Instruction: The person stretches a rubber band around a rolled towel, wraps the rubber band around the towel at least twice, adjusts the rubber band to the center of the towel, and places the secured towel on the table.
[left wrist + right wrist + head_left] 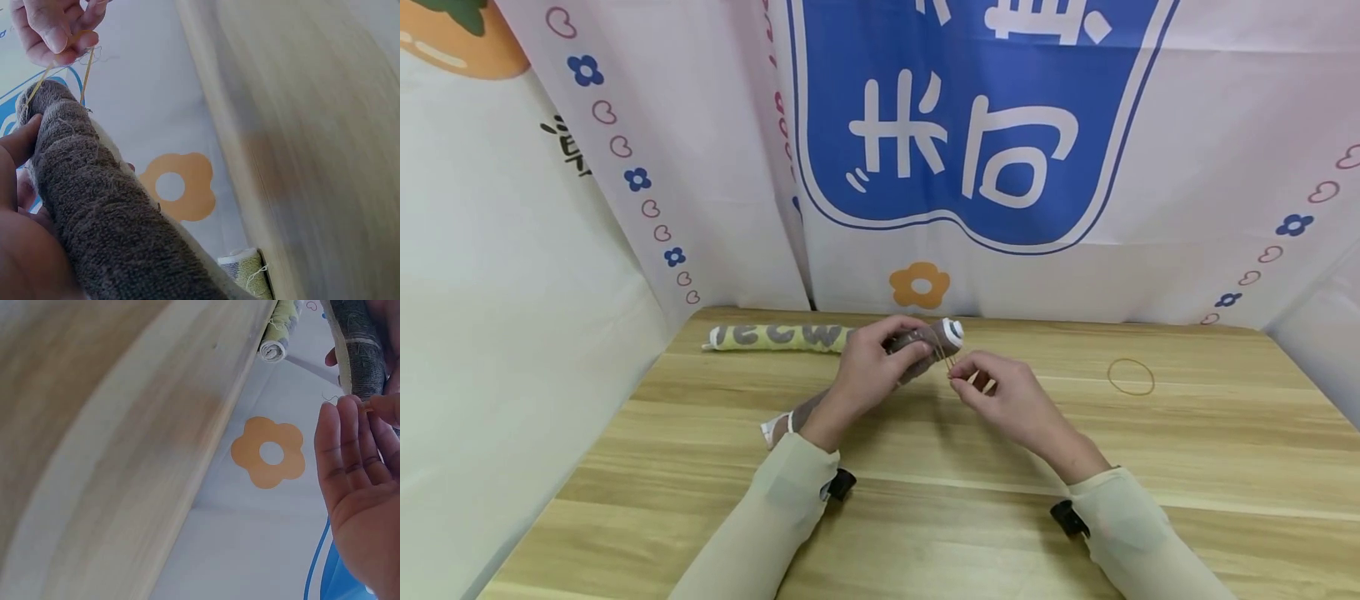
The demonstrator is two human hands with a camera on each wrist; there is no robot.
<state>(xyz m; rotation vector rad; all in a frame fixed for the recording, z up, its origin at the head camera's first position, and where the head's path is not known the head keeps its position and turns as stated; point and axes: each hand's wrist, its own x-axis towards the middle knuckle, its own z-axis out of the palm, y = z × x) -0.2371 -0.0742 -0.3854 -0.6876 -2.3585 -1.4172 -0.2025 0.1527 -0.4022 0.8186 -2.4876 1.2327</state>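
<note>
A rolled grey-brown towel (119, 206) with white edging slants up over the table, gripped near its upper end by my left hand (880, 358). My right hand (1003, 396) pinches a yellow rubber band (87, 75) and pulls it out past that end. In the left wrist view the band stretches in two strands from the fingertips to the roll. The roll's lower end (778, 429) shows beyond my left wrist. A second rolled towel (782, 337), yellow-green with grey lettering, lies behind my left hand along the table's back edge.
Another rubber band (1131, 377) lies as a loose loop at the right of the wooden table (962, 533). A printed cloth backdrop (730, 167) stands right behind the table and along its sides.
</note>
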